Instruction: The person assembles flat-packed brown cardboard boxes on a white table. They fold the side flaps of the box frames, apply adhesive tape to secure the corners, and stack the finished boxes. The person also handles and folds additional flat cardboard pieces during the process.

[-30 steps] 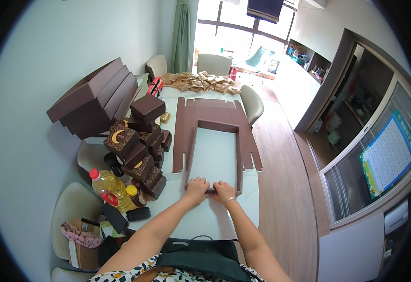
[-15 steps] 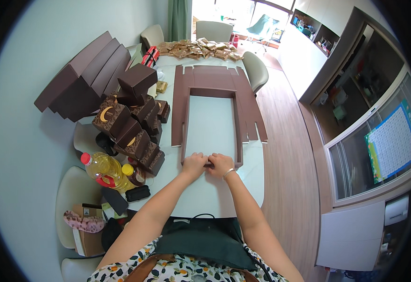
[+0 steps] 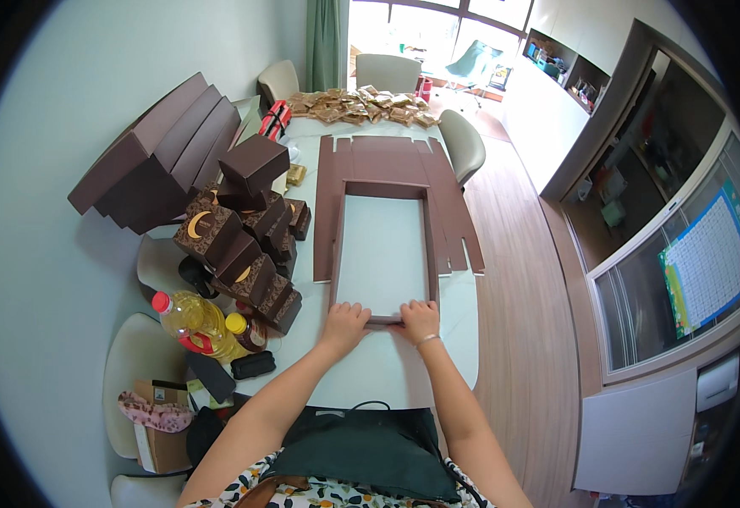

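A shallow rectangular brown cardboard box (image 3: 431, 254) with low walls and a pale inside lies lengthwise on the table before me. My left hand (image 3: 349, 324) has its fingers curled over the left part of the near wall. At the right part of that same wall, my right hand (image 3: 420, 320), with a bracelet at its wrist, is closed over the edge. A short stretch of wall shows between the two hands. Under and beyond the box lies a flat brown cardboard sheet (image 3: 387, 157) with slots cut in its edges.
Dark patterned boxes (image 3: 209, 229) are stacked at the table's left side, with larger brown boxes (image 3: 154, 157) behind them. An oil bottle (image 3: 196, 322) and a yellow-capped jar (image 3: 247, 330) stand nearer me. Many gold packets (image 3: 361, 106) cover the far end. A chair (image 3: 463, 146) stands at the right.
My hands have moved apart along the near wall, from its middle toward its two ends. The whole view has shifted, so the table sits slightly lower in the picture.
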`<control>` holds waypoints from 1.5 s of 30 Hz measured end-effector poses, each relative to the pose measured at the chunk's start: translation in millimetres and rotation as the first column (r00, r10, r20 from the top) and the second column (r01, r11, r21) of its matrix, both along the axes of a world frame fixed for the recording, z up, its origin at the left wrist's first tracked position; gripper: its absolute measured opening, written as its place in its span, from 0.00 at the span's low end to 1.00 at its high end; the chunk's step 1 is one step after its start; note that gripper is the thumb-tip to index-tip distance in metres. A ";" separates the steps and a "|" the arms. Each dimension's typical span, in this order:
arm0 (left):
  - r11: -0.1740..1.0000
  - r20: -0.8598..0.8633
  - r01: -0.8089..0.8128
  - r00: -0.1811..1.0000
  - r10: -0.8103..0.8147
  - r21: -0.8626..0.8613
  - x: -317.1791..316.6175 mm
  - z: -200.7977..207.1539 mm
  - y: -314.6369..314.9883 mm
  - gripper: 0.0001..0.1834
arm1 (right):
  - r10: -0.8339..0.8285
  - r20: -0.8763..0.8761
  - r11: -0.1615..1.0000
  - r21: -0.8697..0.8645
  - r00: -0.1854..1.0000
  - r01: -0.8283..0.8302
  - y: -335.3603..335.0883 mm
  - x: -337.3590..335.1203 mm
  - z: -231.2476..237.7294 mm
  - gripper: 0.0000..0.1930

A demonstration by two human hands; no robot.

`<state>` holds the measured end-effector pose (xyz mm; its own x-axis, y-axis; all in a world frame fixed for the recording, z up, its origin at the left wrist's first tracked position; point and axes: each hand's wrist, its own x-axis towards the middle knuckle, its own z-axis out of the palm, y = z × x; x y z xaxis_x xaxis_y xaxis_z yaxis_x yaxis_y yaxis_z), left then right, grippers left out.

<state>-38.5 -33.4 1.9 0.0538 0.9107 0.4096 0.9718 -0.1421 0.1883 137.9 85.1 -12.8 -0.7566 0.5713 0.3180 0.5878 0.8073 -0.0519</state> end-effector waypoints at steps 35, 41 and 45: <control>0.867 -0.232 -0.072 0.950 0.211 0.492 -4.7 211.9 14.9 0.10 | 0.154 -0.170 0.965 0.237 0.973 -0.111 -22.5 50.4 272.2 0.17; 0.787 -0.304 -0.183 0.852 0.427 0.589 -101.2 337.8 -8.3 0.19 | 0.363 -0.164 0.841 0.481 0.917 -0.247 -19.8 -47.2 393.9 0.17; 0.724 -0.282 -0.338 0.759 0.588 0.602 -182.0 399.8 -69.2 0.24 | 0.538 -0.109 0.760 0.493 0.836 -0.424 -23.1 -155.6 451.7 0.18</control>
<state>-220.5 -102.6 401.7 -0.0383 0.5430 0.8389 0.8901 0.4001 -0.2183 -17.8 62.0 438.8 -0.7641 -0.0891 0.6389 0.1307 0.9485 0.2887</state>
